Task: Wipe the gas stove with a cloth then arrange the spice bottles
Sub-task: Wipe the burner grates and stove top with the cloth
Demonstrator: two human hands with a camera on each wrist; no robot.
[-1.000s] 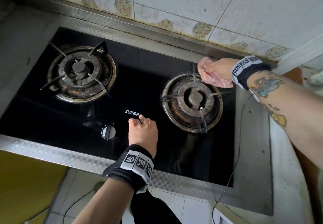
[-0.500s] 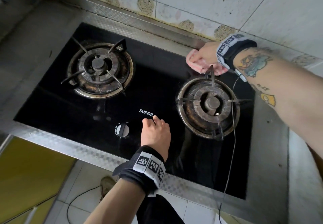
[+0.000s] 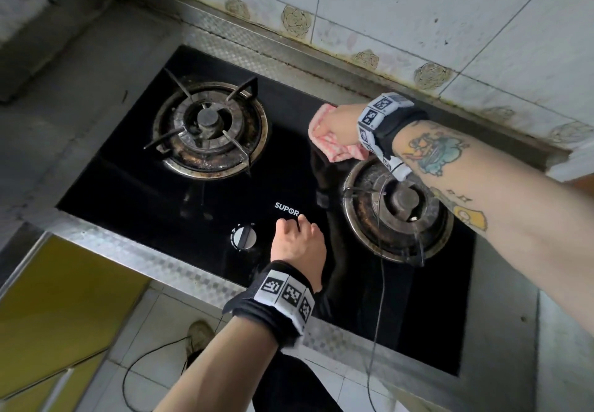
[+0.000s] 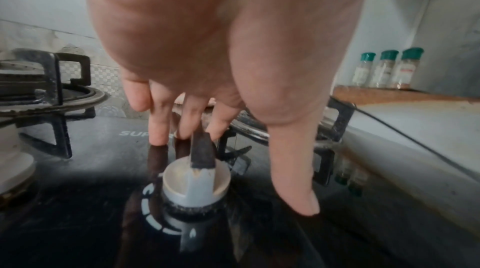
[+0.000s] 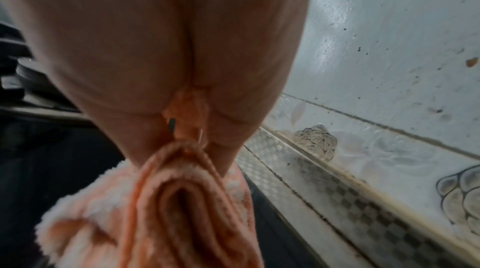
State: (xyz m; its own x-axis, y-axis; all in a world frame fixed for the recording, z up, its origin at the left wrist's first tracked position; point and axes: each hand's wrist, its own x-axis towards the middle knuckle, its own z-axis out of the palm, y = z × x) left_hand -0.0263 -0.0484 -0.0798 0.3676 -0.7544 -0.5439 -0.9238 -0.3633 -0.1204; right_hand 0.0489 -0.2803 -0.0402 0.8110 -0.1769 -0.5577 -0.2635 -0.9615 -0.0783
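Pink cloth [image 3: 324, 135] bunched under right hand [image 3: 342, 122] on the stove's [image 3: 160, 193] rear glass.

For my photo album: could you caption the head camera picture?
Right hand wipes the black gas stove with a pink cloth; left hand rests on the glass.

Dim, soft daylight; blurred wrist views

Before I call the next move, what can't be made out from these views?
- Spice bottles: only in the left wrist view, small and blurred; labels unreadable. The head view's right edge cuts them off.
- Right hand fingers: hidden under the cloth and palm in every view.
- Stove glass under the cloth: covered, so its cleanliness is unknown.
- Second control knob: none shows; the left hand may cover it.
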